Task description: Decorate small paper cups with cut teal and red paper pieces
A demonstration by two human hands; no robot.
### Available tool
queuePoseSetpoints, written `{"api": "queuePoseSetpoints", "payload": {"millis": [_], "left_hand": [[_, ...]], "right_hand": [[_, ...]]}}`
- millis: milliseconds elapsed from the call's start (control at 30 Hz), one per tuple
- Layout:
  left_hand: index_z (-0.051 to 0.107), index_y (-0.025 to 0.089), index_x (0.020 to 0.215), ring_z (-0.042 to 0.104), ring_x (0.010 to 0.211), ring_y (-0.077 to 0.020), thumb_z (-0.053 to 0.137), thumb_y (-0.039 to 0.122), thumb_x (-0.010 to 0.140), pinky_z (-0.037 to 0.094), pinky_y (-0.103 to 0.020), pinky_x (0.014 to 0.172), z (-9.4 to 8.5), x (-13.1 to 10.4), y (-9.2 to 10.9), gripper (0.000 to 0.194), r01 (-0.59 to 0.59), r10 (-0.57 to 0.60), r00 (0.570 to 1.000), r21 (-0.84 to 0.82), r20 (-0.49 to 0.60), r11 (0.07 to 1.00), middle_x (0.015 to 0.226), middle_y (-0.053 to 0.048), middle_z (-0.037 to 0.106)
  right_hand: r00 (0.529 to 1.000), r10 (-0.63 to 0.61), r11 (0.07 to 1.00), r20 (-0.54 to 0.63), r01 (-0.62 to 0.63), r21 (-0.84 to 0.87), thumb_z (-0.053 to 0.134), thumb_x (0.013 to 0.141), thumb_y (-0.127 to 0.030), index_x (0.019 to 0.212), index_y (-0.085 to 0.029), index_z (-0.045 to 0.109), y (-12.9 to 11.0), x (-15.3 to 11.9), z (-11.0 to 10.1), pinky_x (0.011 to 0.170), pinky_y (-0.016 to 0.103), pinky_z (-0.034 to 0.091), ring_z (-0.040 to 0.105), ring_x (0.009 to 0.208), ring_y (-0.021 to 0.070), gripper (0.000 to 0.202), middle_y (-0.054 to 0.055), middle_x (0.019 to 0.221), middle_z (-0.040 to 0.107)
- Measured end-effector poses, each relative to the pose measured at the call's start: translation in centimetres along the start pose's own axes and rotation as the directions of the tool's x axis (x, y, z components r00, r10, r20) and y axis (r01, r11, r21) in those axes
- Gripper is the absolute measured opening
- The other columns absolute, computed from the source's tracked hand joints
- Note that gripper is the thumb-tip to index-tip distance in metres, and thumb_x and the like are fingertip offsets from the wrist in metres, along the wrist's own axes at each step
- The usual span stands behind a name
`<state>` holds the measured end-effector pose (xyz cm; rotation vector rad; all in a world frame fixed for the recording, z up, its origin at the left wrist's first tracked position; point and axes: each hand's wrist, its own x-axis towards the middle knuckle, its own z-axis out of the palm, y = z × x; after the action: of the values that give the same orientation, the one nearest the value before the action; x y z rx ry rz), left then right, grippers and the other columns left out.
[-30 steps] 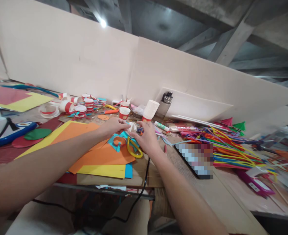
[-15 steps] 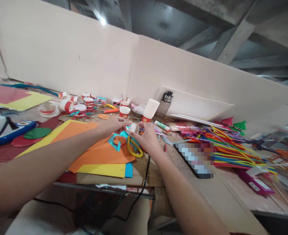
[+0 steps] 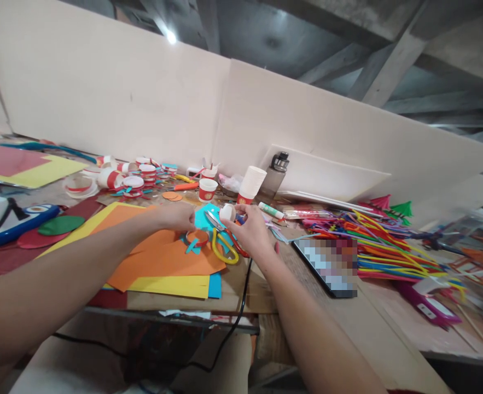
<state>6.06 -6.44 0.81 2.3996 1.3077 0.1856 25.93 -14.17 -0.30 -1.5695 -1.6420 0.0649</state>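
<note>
My right hand (image 3: pixel 251 225) is closed round a small white cup piece (image 3: pixel 227 213) above the cardboard. My left hand (image 3: pixel 180 216) has its fingers curled over the orange paper (image 3: pixel 163 254); what they hold, if anything, is hidden. Just below and right of it lies a small ring with an orange disc (image 3: pixel 197 238) and blue strips. Between the hands, scissors with yellow handles (image 3: pixel 226 253) rest over blue paper (image 3: pixel 203 218). A red-handled tool (image 3: pixel 240 244) lies under my right hand.
Behind stand a paper cup (image 3: pixel 208 191), a cup stack (image 3: pixel 252 183) and a bottle (image 3: pixel 274 175). Cut cup pieces (image 3: pixel 132 186) sit at the back left. A tablet (image 3: pixel 325 268) and colourful pipe cleaners (image 3: pixel 389 251) lie right. A black cable (image 3: pixel 245 290) hangs over the front edge.
My left hand has moved left, away from the white cup piece and my right hand. The scissors and blue paper between the hands are now more visible.
</note>
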Motion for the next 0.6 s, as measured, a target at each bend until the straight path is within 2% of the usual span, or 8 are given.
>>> {"api": "queuePoseSetpoints", "payload": {"millis": [67,133,300,467,600], "left_hand": [[0.054,0.019,0.039,0.040,0.038,-0.0108,0.063,0.024,0.060,0.020,-0.024,0.043,0.2,0.1,0.1,0.024,-0.018,0.010,0.994,-0.082,-0.107,0.996,0.038,0.001,0.051],[0.054,0.019,0.039,0.043,0.037,-0.0116,0.064,0.023,0.061,0.023,-0.023,0.041,0.4,0.2,0.1,0.025,-0.032,0.003,0.987,-0.175,-0.162,0.984,0.038,-0.001,0.053],[0.050,0.019,0.053,0.062,0.047,-0.0174,0.063,0.016,0.063,0.040,-0.021,0.044,1.2,0.7,0.2,0.017,-0.015,-0.086,0.981,-0.515,-0.172,0.857,0.046,0.000,0.060],[0.053,0.018,0.069,0.064,0.052,-0.0159,0.067,0.022,0.070,0.050,-0.025,0.048,1.7,1.1,0.4,0.015,-0.066,-0.099,0.971,-0.643,-0.217,0.763,0.057,0.001,0.060],[0.059,0.015,0.087,0.065,0.062,-0.0150,0.073,0.028,0.070,0.056,-0.027,0.053,1.9,1.0,0.8,0.026,-0.140,-0.120,0.954,-0.760,-0.276,0.635,0.072,-0.001,0.062]], "right_hand": [[1.000,-0.002,1.000,-0.010,0.002,0.031,0.072,0.069,-0.040,0.095,-0.017,0.066,-0.1,-0.1,0.0,0.084,0.038,0.045,0.056,0.092,0.0226,0.035,0.008,0.098,0.062],[1.000,0.000,0.997,-0.028,0.003,0.078,0.072,0.068,-0.042,0.096,-0.018,0.066,-0.3,-0.2,0.0,0.083,0.038,0.046,0.056,0.090,0.0220,0.037,0.008,0.099,0.062],[0.998,0.032,0.971,-0.052,-0.018,0.238,0.072,0.068,-0.046,0.099,-0.018,0.066,-1.0,-0.4,-0.2,0.076,0.035,0.048,0.057,0.081,0.0184,0.042,0.007,0.096,0.063],[0.996,0.090,0.914,-0.012,-0.078,0.398,0.070,0.070,-0.048,0.105,-0.016,0.064,-1.2,-0.6,-0.1,0.071,0.032,0.048,0.057,0.078,0.0170,0.047,0.006,0.093,0.064],[0.996,0.089,0.897,-0.009,-0.076,0.436,0.070,0.071,-0.049,0.107,-0.016,0.064,-1.2,-0.7,0.1,0.070,0.031,0.049,0.057,0.079,0.0171,0.048,0.005,0.089,0.063]]}}
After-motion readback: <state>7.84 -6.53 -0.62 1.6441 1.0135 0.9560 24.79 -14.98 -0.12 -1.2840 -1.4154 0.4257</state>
